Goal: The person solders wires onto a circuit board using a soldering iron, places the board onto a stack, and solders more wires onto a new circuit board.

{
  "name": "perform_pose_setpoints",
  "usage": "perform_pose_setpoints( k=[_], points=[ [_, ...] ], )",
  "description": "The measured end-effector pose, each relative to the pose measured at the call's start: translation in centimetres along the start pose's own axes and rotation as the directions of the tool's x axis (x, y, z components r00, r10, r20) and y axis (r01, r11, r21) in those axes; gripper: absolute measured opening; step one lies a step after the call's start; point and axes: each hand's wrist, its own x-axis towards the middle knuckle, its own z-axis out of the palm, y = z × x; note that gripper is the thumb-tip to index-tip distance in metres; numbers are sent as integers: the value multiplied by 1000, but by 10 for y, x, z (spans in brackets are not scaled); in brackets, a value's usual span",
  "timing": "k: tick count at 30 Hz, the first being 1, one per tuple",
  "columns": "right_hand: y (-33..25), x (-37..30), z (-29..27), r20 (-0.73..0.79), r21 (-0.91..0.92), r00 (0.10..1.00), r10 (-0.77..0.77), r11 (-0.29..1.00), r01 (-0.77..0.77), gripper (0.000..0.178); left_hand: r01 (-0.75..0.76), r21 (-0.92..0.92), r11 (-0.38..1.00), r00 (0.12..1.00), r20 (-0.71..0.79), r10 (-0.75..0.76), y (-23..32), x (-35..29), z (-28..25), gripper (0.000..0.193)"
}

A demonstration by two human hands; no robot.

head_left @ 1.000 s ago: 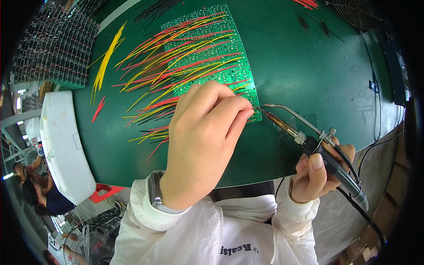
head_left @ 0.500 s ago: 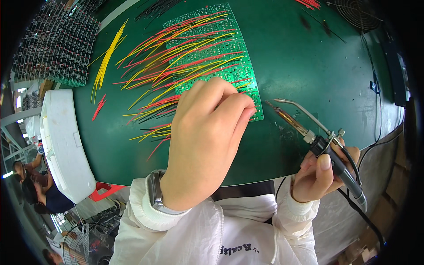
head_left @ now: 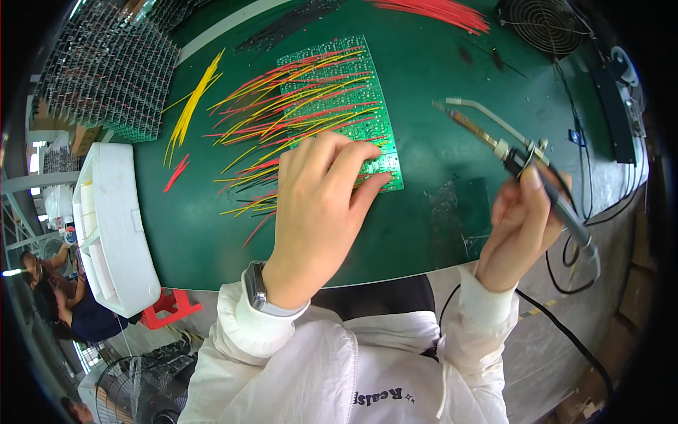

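Note:
A green circuit board point(head_left: 385, 120) lies on the table, with rows of red, yellow and black wires point(head_left: 304, 99) fixed along it, their loose ends reaching left. My left hand point(head_left: 314, 198) rests over the board's near end, thumb and forefinger apart at its right edge, with no wire visible between them. It covers part of the board and several wires. A soldering iron point(head_left: 558, 201) with a thin metal feed tube beside its tip is held in my right hand point(head_left: 519, 219). Its tip points up and left, off the board's right side.
Loose yellow wires point(head_left: 191, 106) and short red wires point(head_left: 178, 173) lie left of the board. Black wires point(head_left: 289, 25) and a red bundle point(head_left: 438, 13) are beyond it. A round fan guard point(head_left: 542, 27), stacked boards point(head_left: 106, 67) and a white foam tray point(head_left: 123, 233) stand around.
My left thumb and forefinger have parted from their pinch at the board's edge. The soldering iron has moved up, and the view has shifted so that more of the far table shows.

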Motion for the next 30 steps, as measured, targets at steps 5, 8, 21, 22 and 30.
perform_pose_setpoints(
  k=[5, 8, 21, 22, 30],
  points=[
    [-11, 42, 26, 74, 115, 994, -84, 991, 75, 18, -28, 87, 996, 999, -22, 30, 3, 0, -8, 20],
    [5, 65, 45, 122, 165, 977, -173, 975, 152, 19, -7, 176, 984, 999, -36, 13, 1, 3, -7, 21],
    [33, 59, 53, 173, 49, 954, -246, 969, 241, 23, -82, 251, 964, 997, 17, 81, -7, -5, -13, 33],
    [35, 61, 52, 176, 39, 945, -274, 962, 272, 22, -86, 249, 965, 996, 18, 85, -7, -6, -15, 33],
    [28, 63, 52, 137, 106, 968, -209, 975, 195, 20, -219, 240, 946, 965, 194, 175, -29, -21, -50, 40]
  ],
)
